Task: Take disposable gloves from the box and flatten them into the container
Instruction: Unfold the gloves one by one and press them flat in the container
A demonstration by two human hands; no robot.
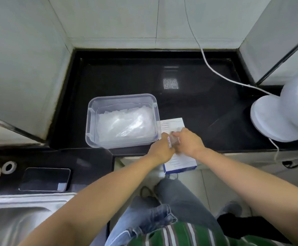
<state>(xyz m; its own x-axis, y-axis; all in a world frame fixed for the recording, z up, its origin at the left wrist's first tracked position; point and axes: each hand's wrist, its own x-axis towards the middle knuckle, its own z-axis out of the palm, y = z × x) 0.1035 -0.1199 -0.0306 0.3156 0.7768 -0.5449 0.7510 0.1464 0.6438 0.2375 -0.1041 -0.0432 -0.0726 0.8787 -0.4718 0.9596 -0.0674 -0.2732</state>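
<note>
A white glove box point(173, 125) with blue edges lies on the black counter, its near end hanging over the counter edge. Over the box, my left hand point(160, 148) and my right hand point(189, 142) meet, and both pinch a thin, clear disposable glove point(173, 140) bunched between them. Just left of the box stands a clear plastic container point(91, 119) with several flattened clear gloves point(125, 124) lying inside. My hands hide the middle of the box.
A white fan point(279, 116) stands at the right, its white cable point(215, 71) running across the counter up the wall. At the left lie a dark phone point(45, 178), a tape roll point(9, 167) and a steel sink point(17, 217). Tiled walls close the corner.
</note>
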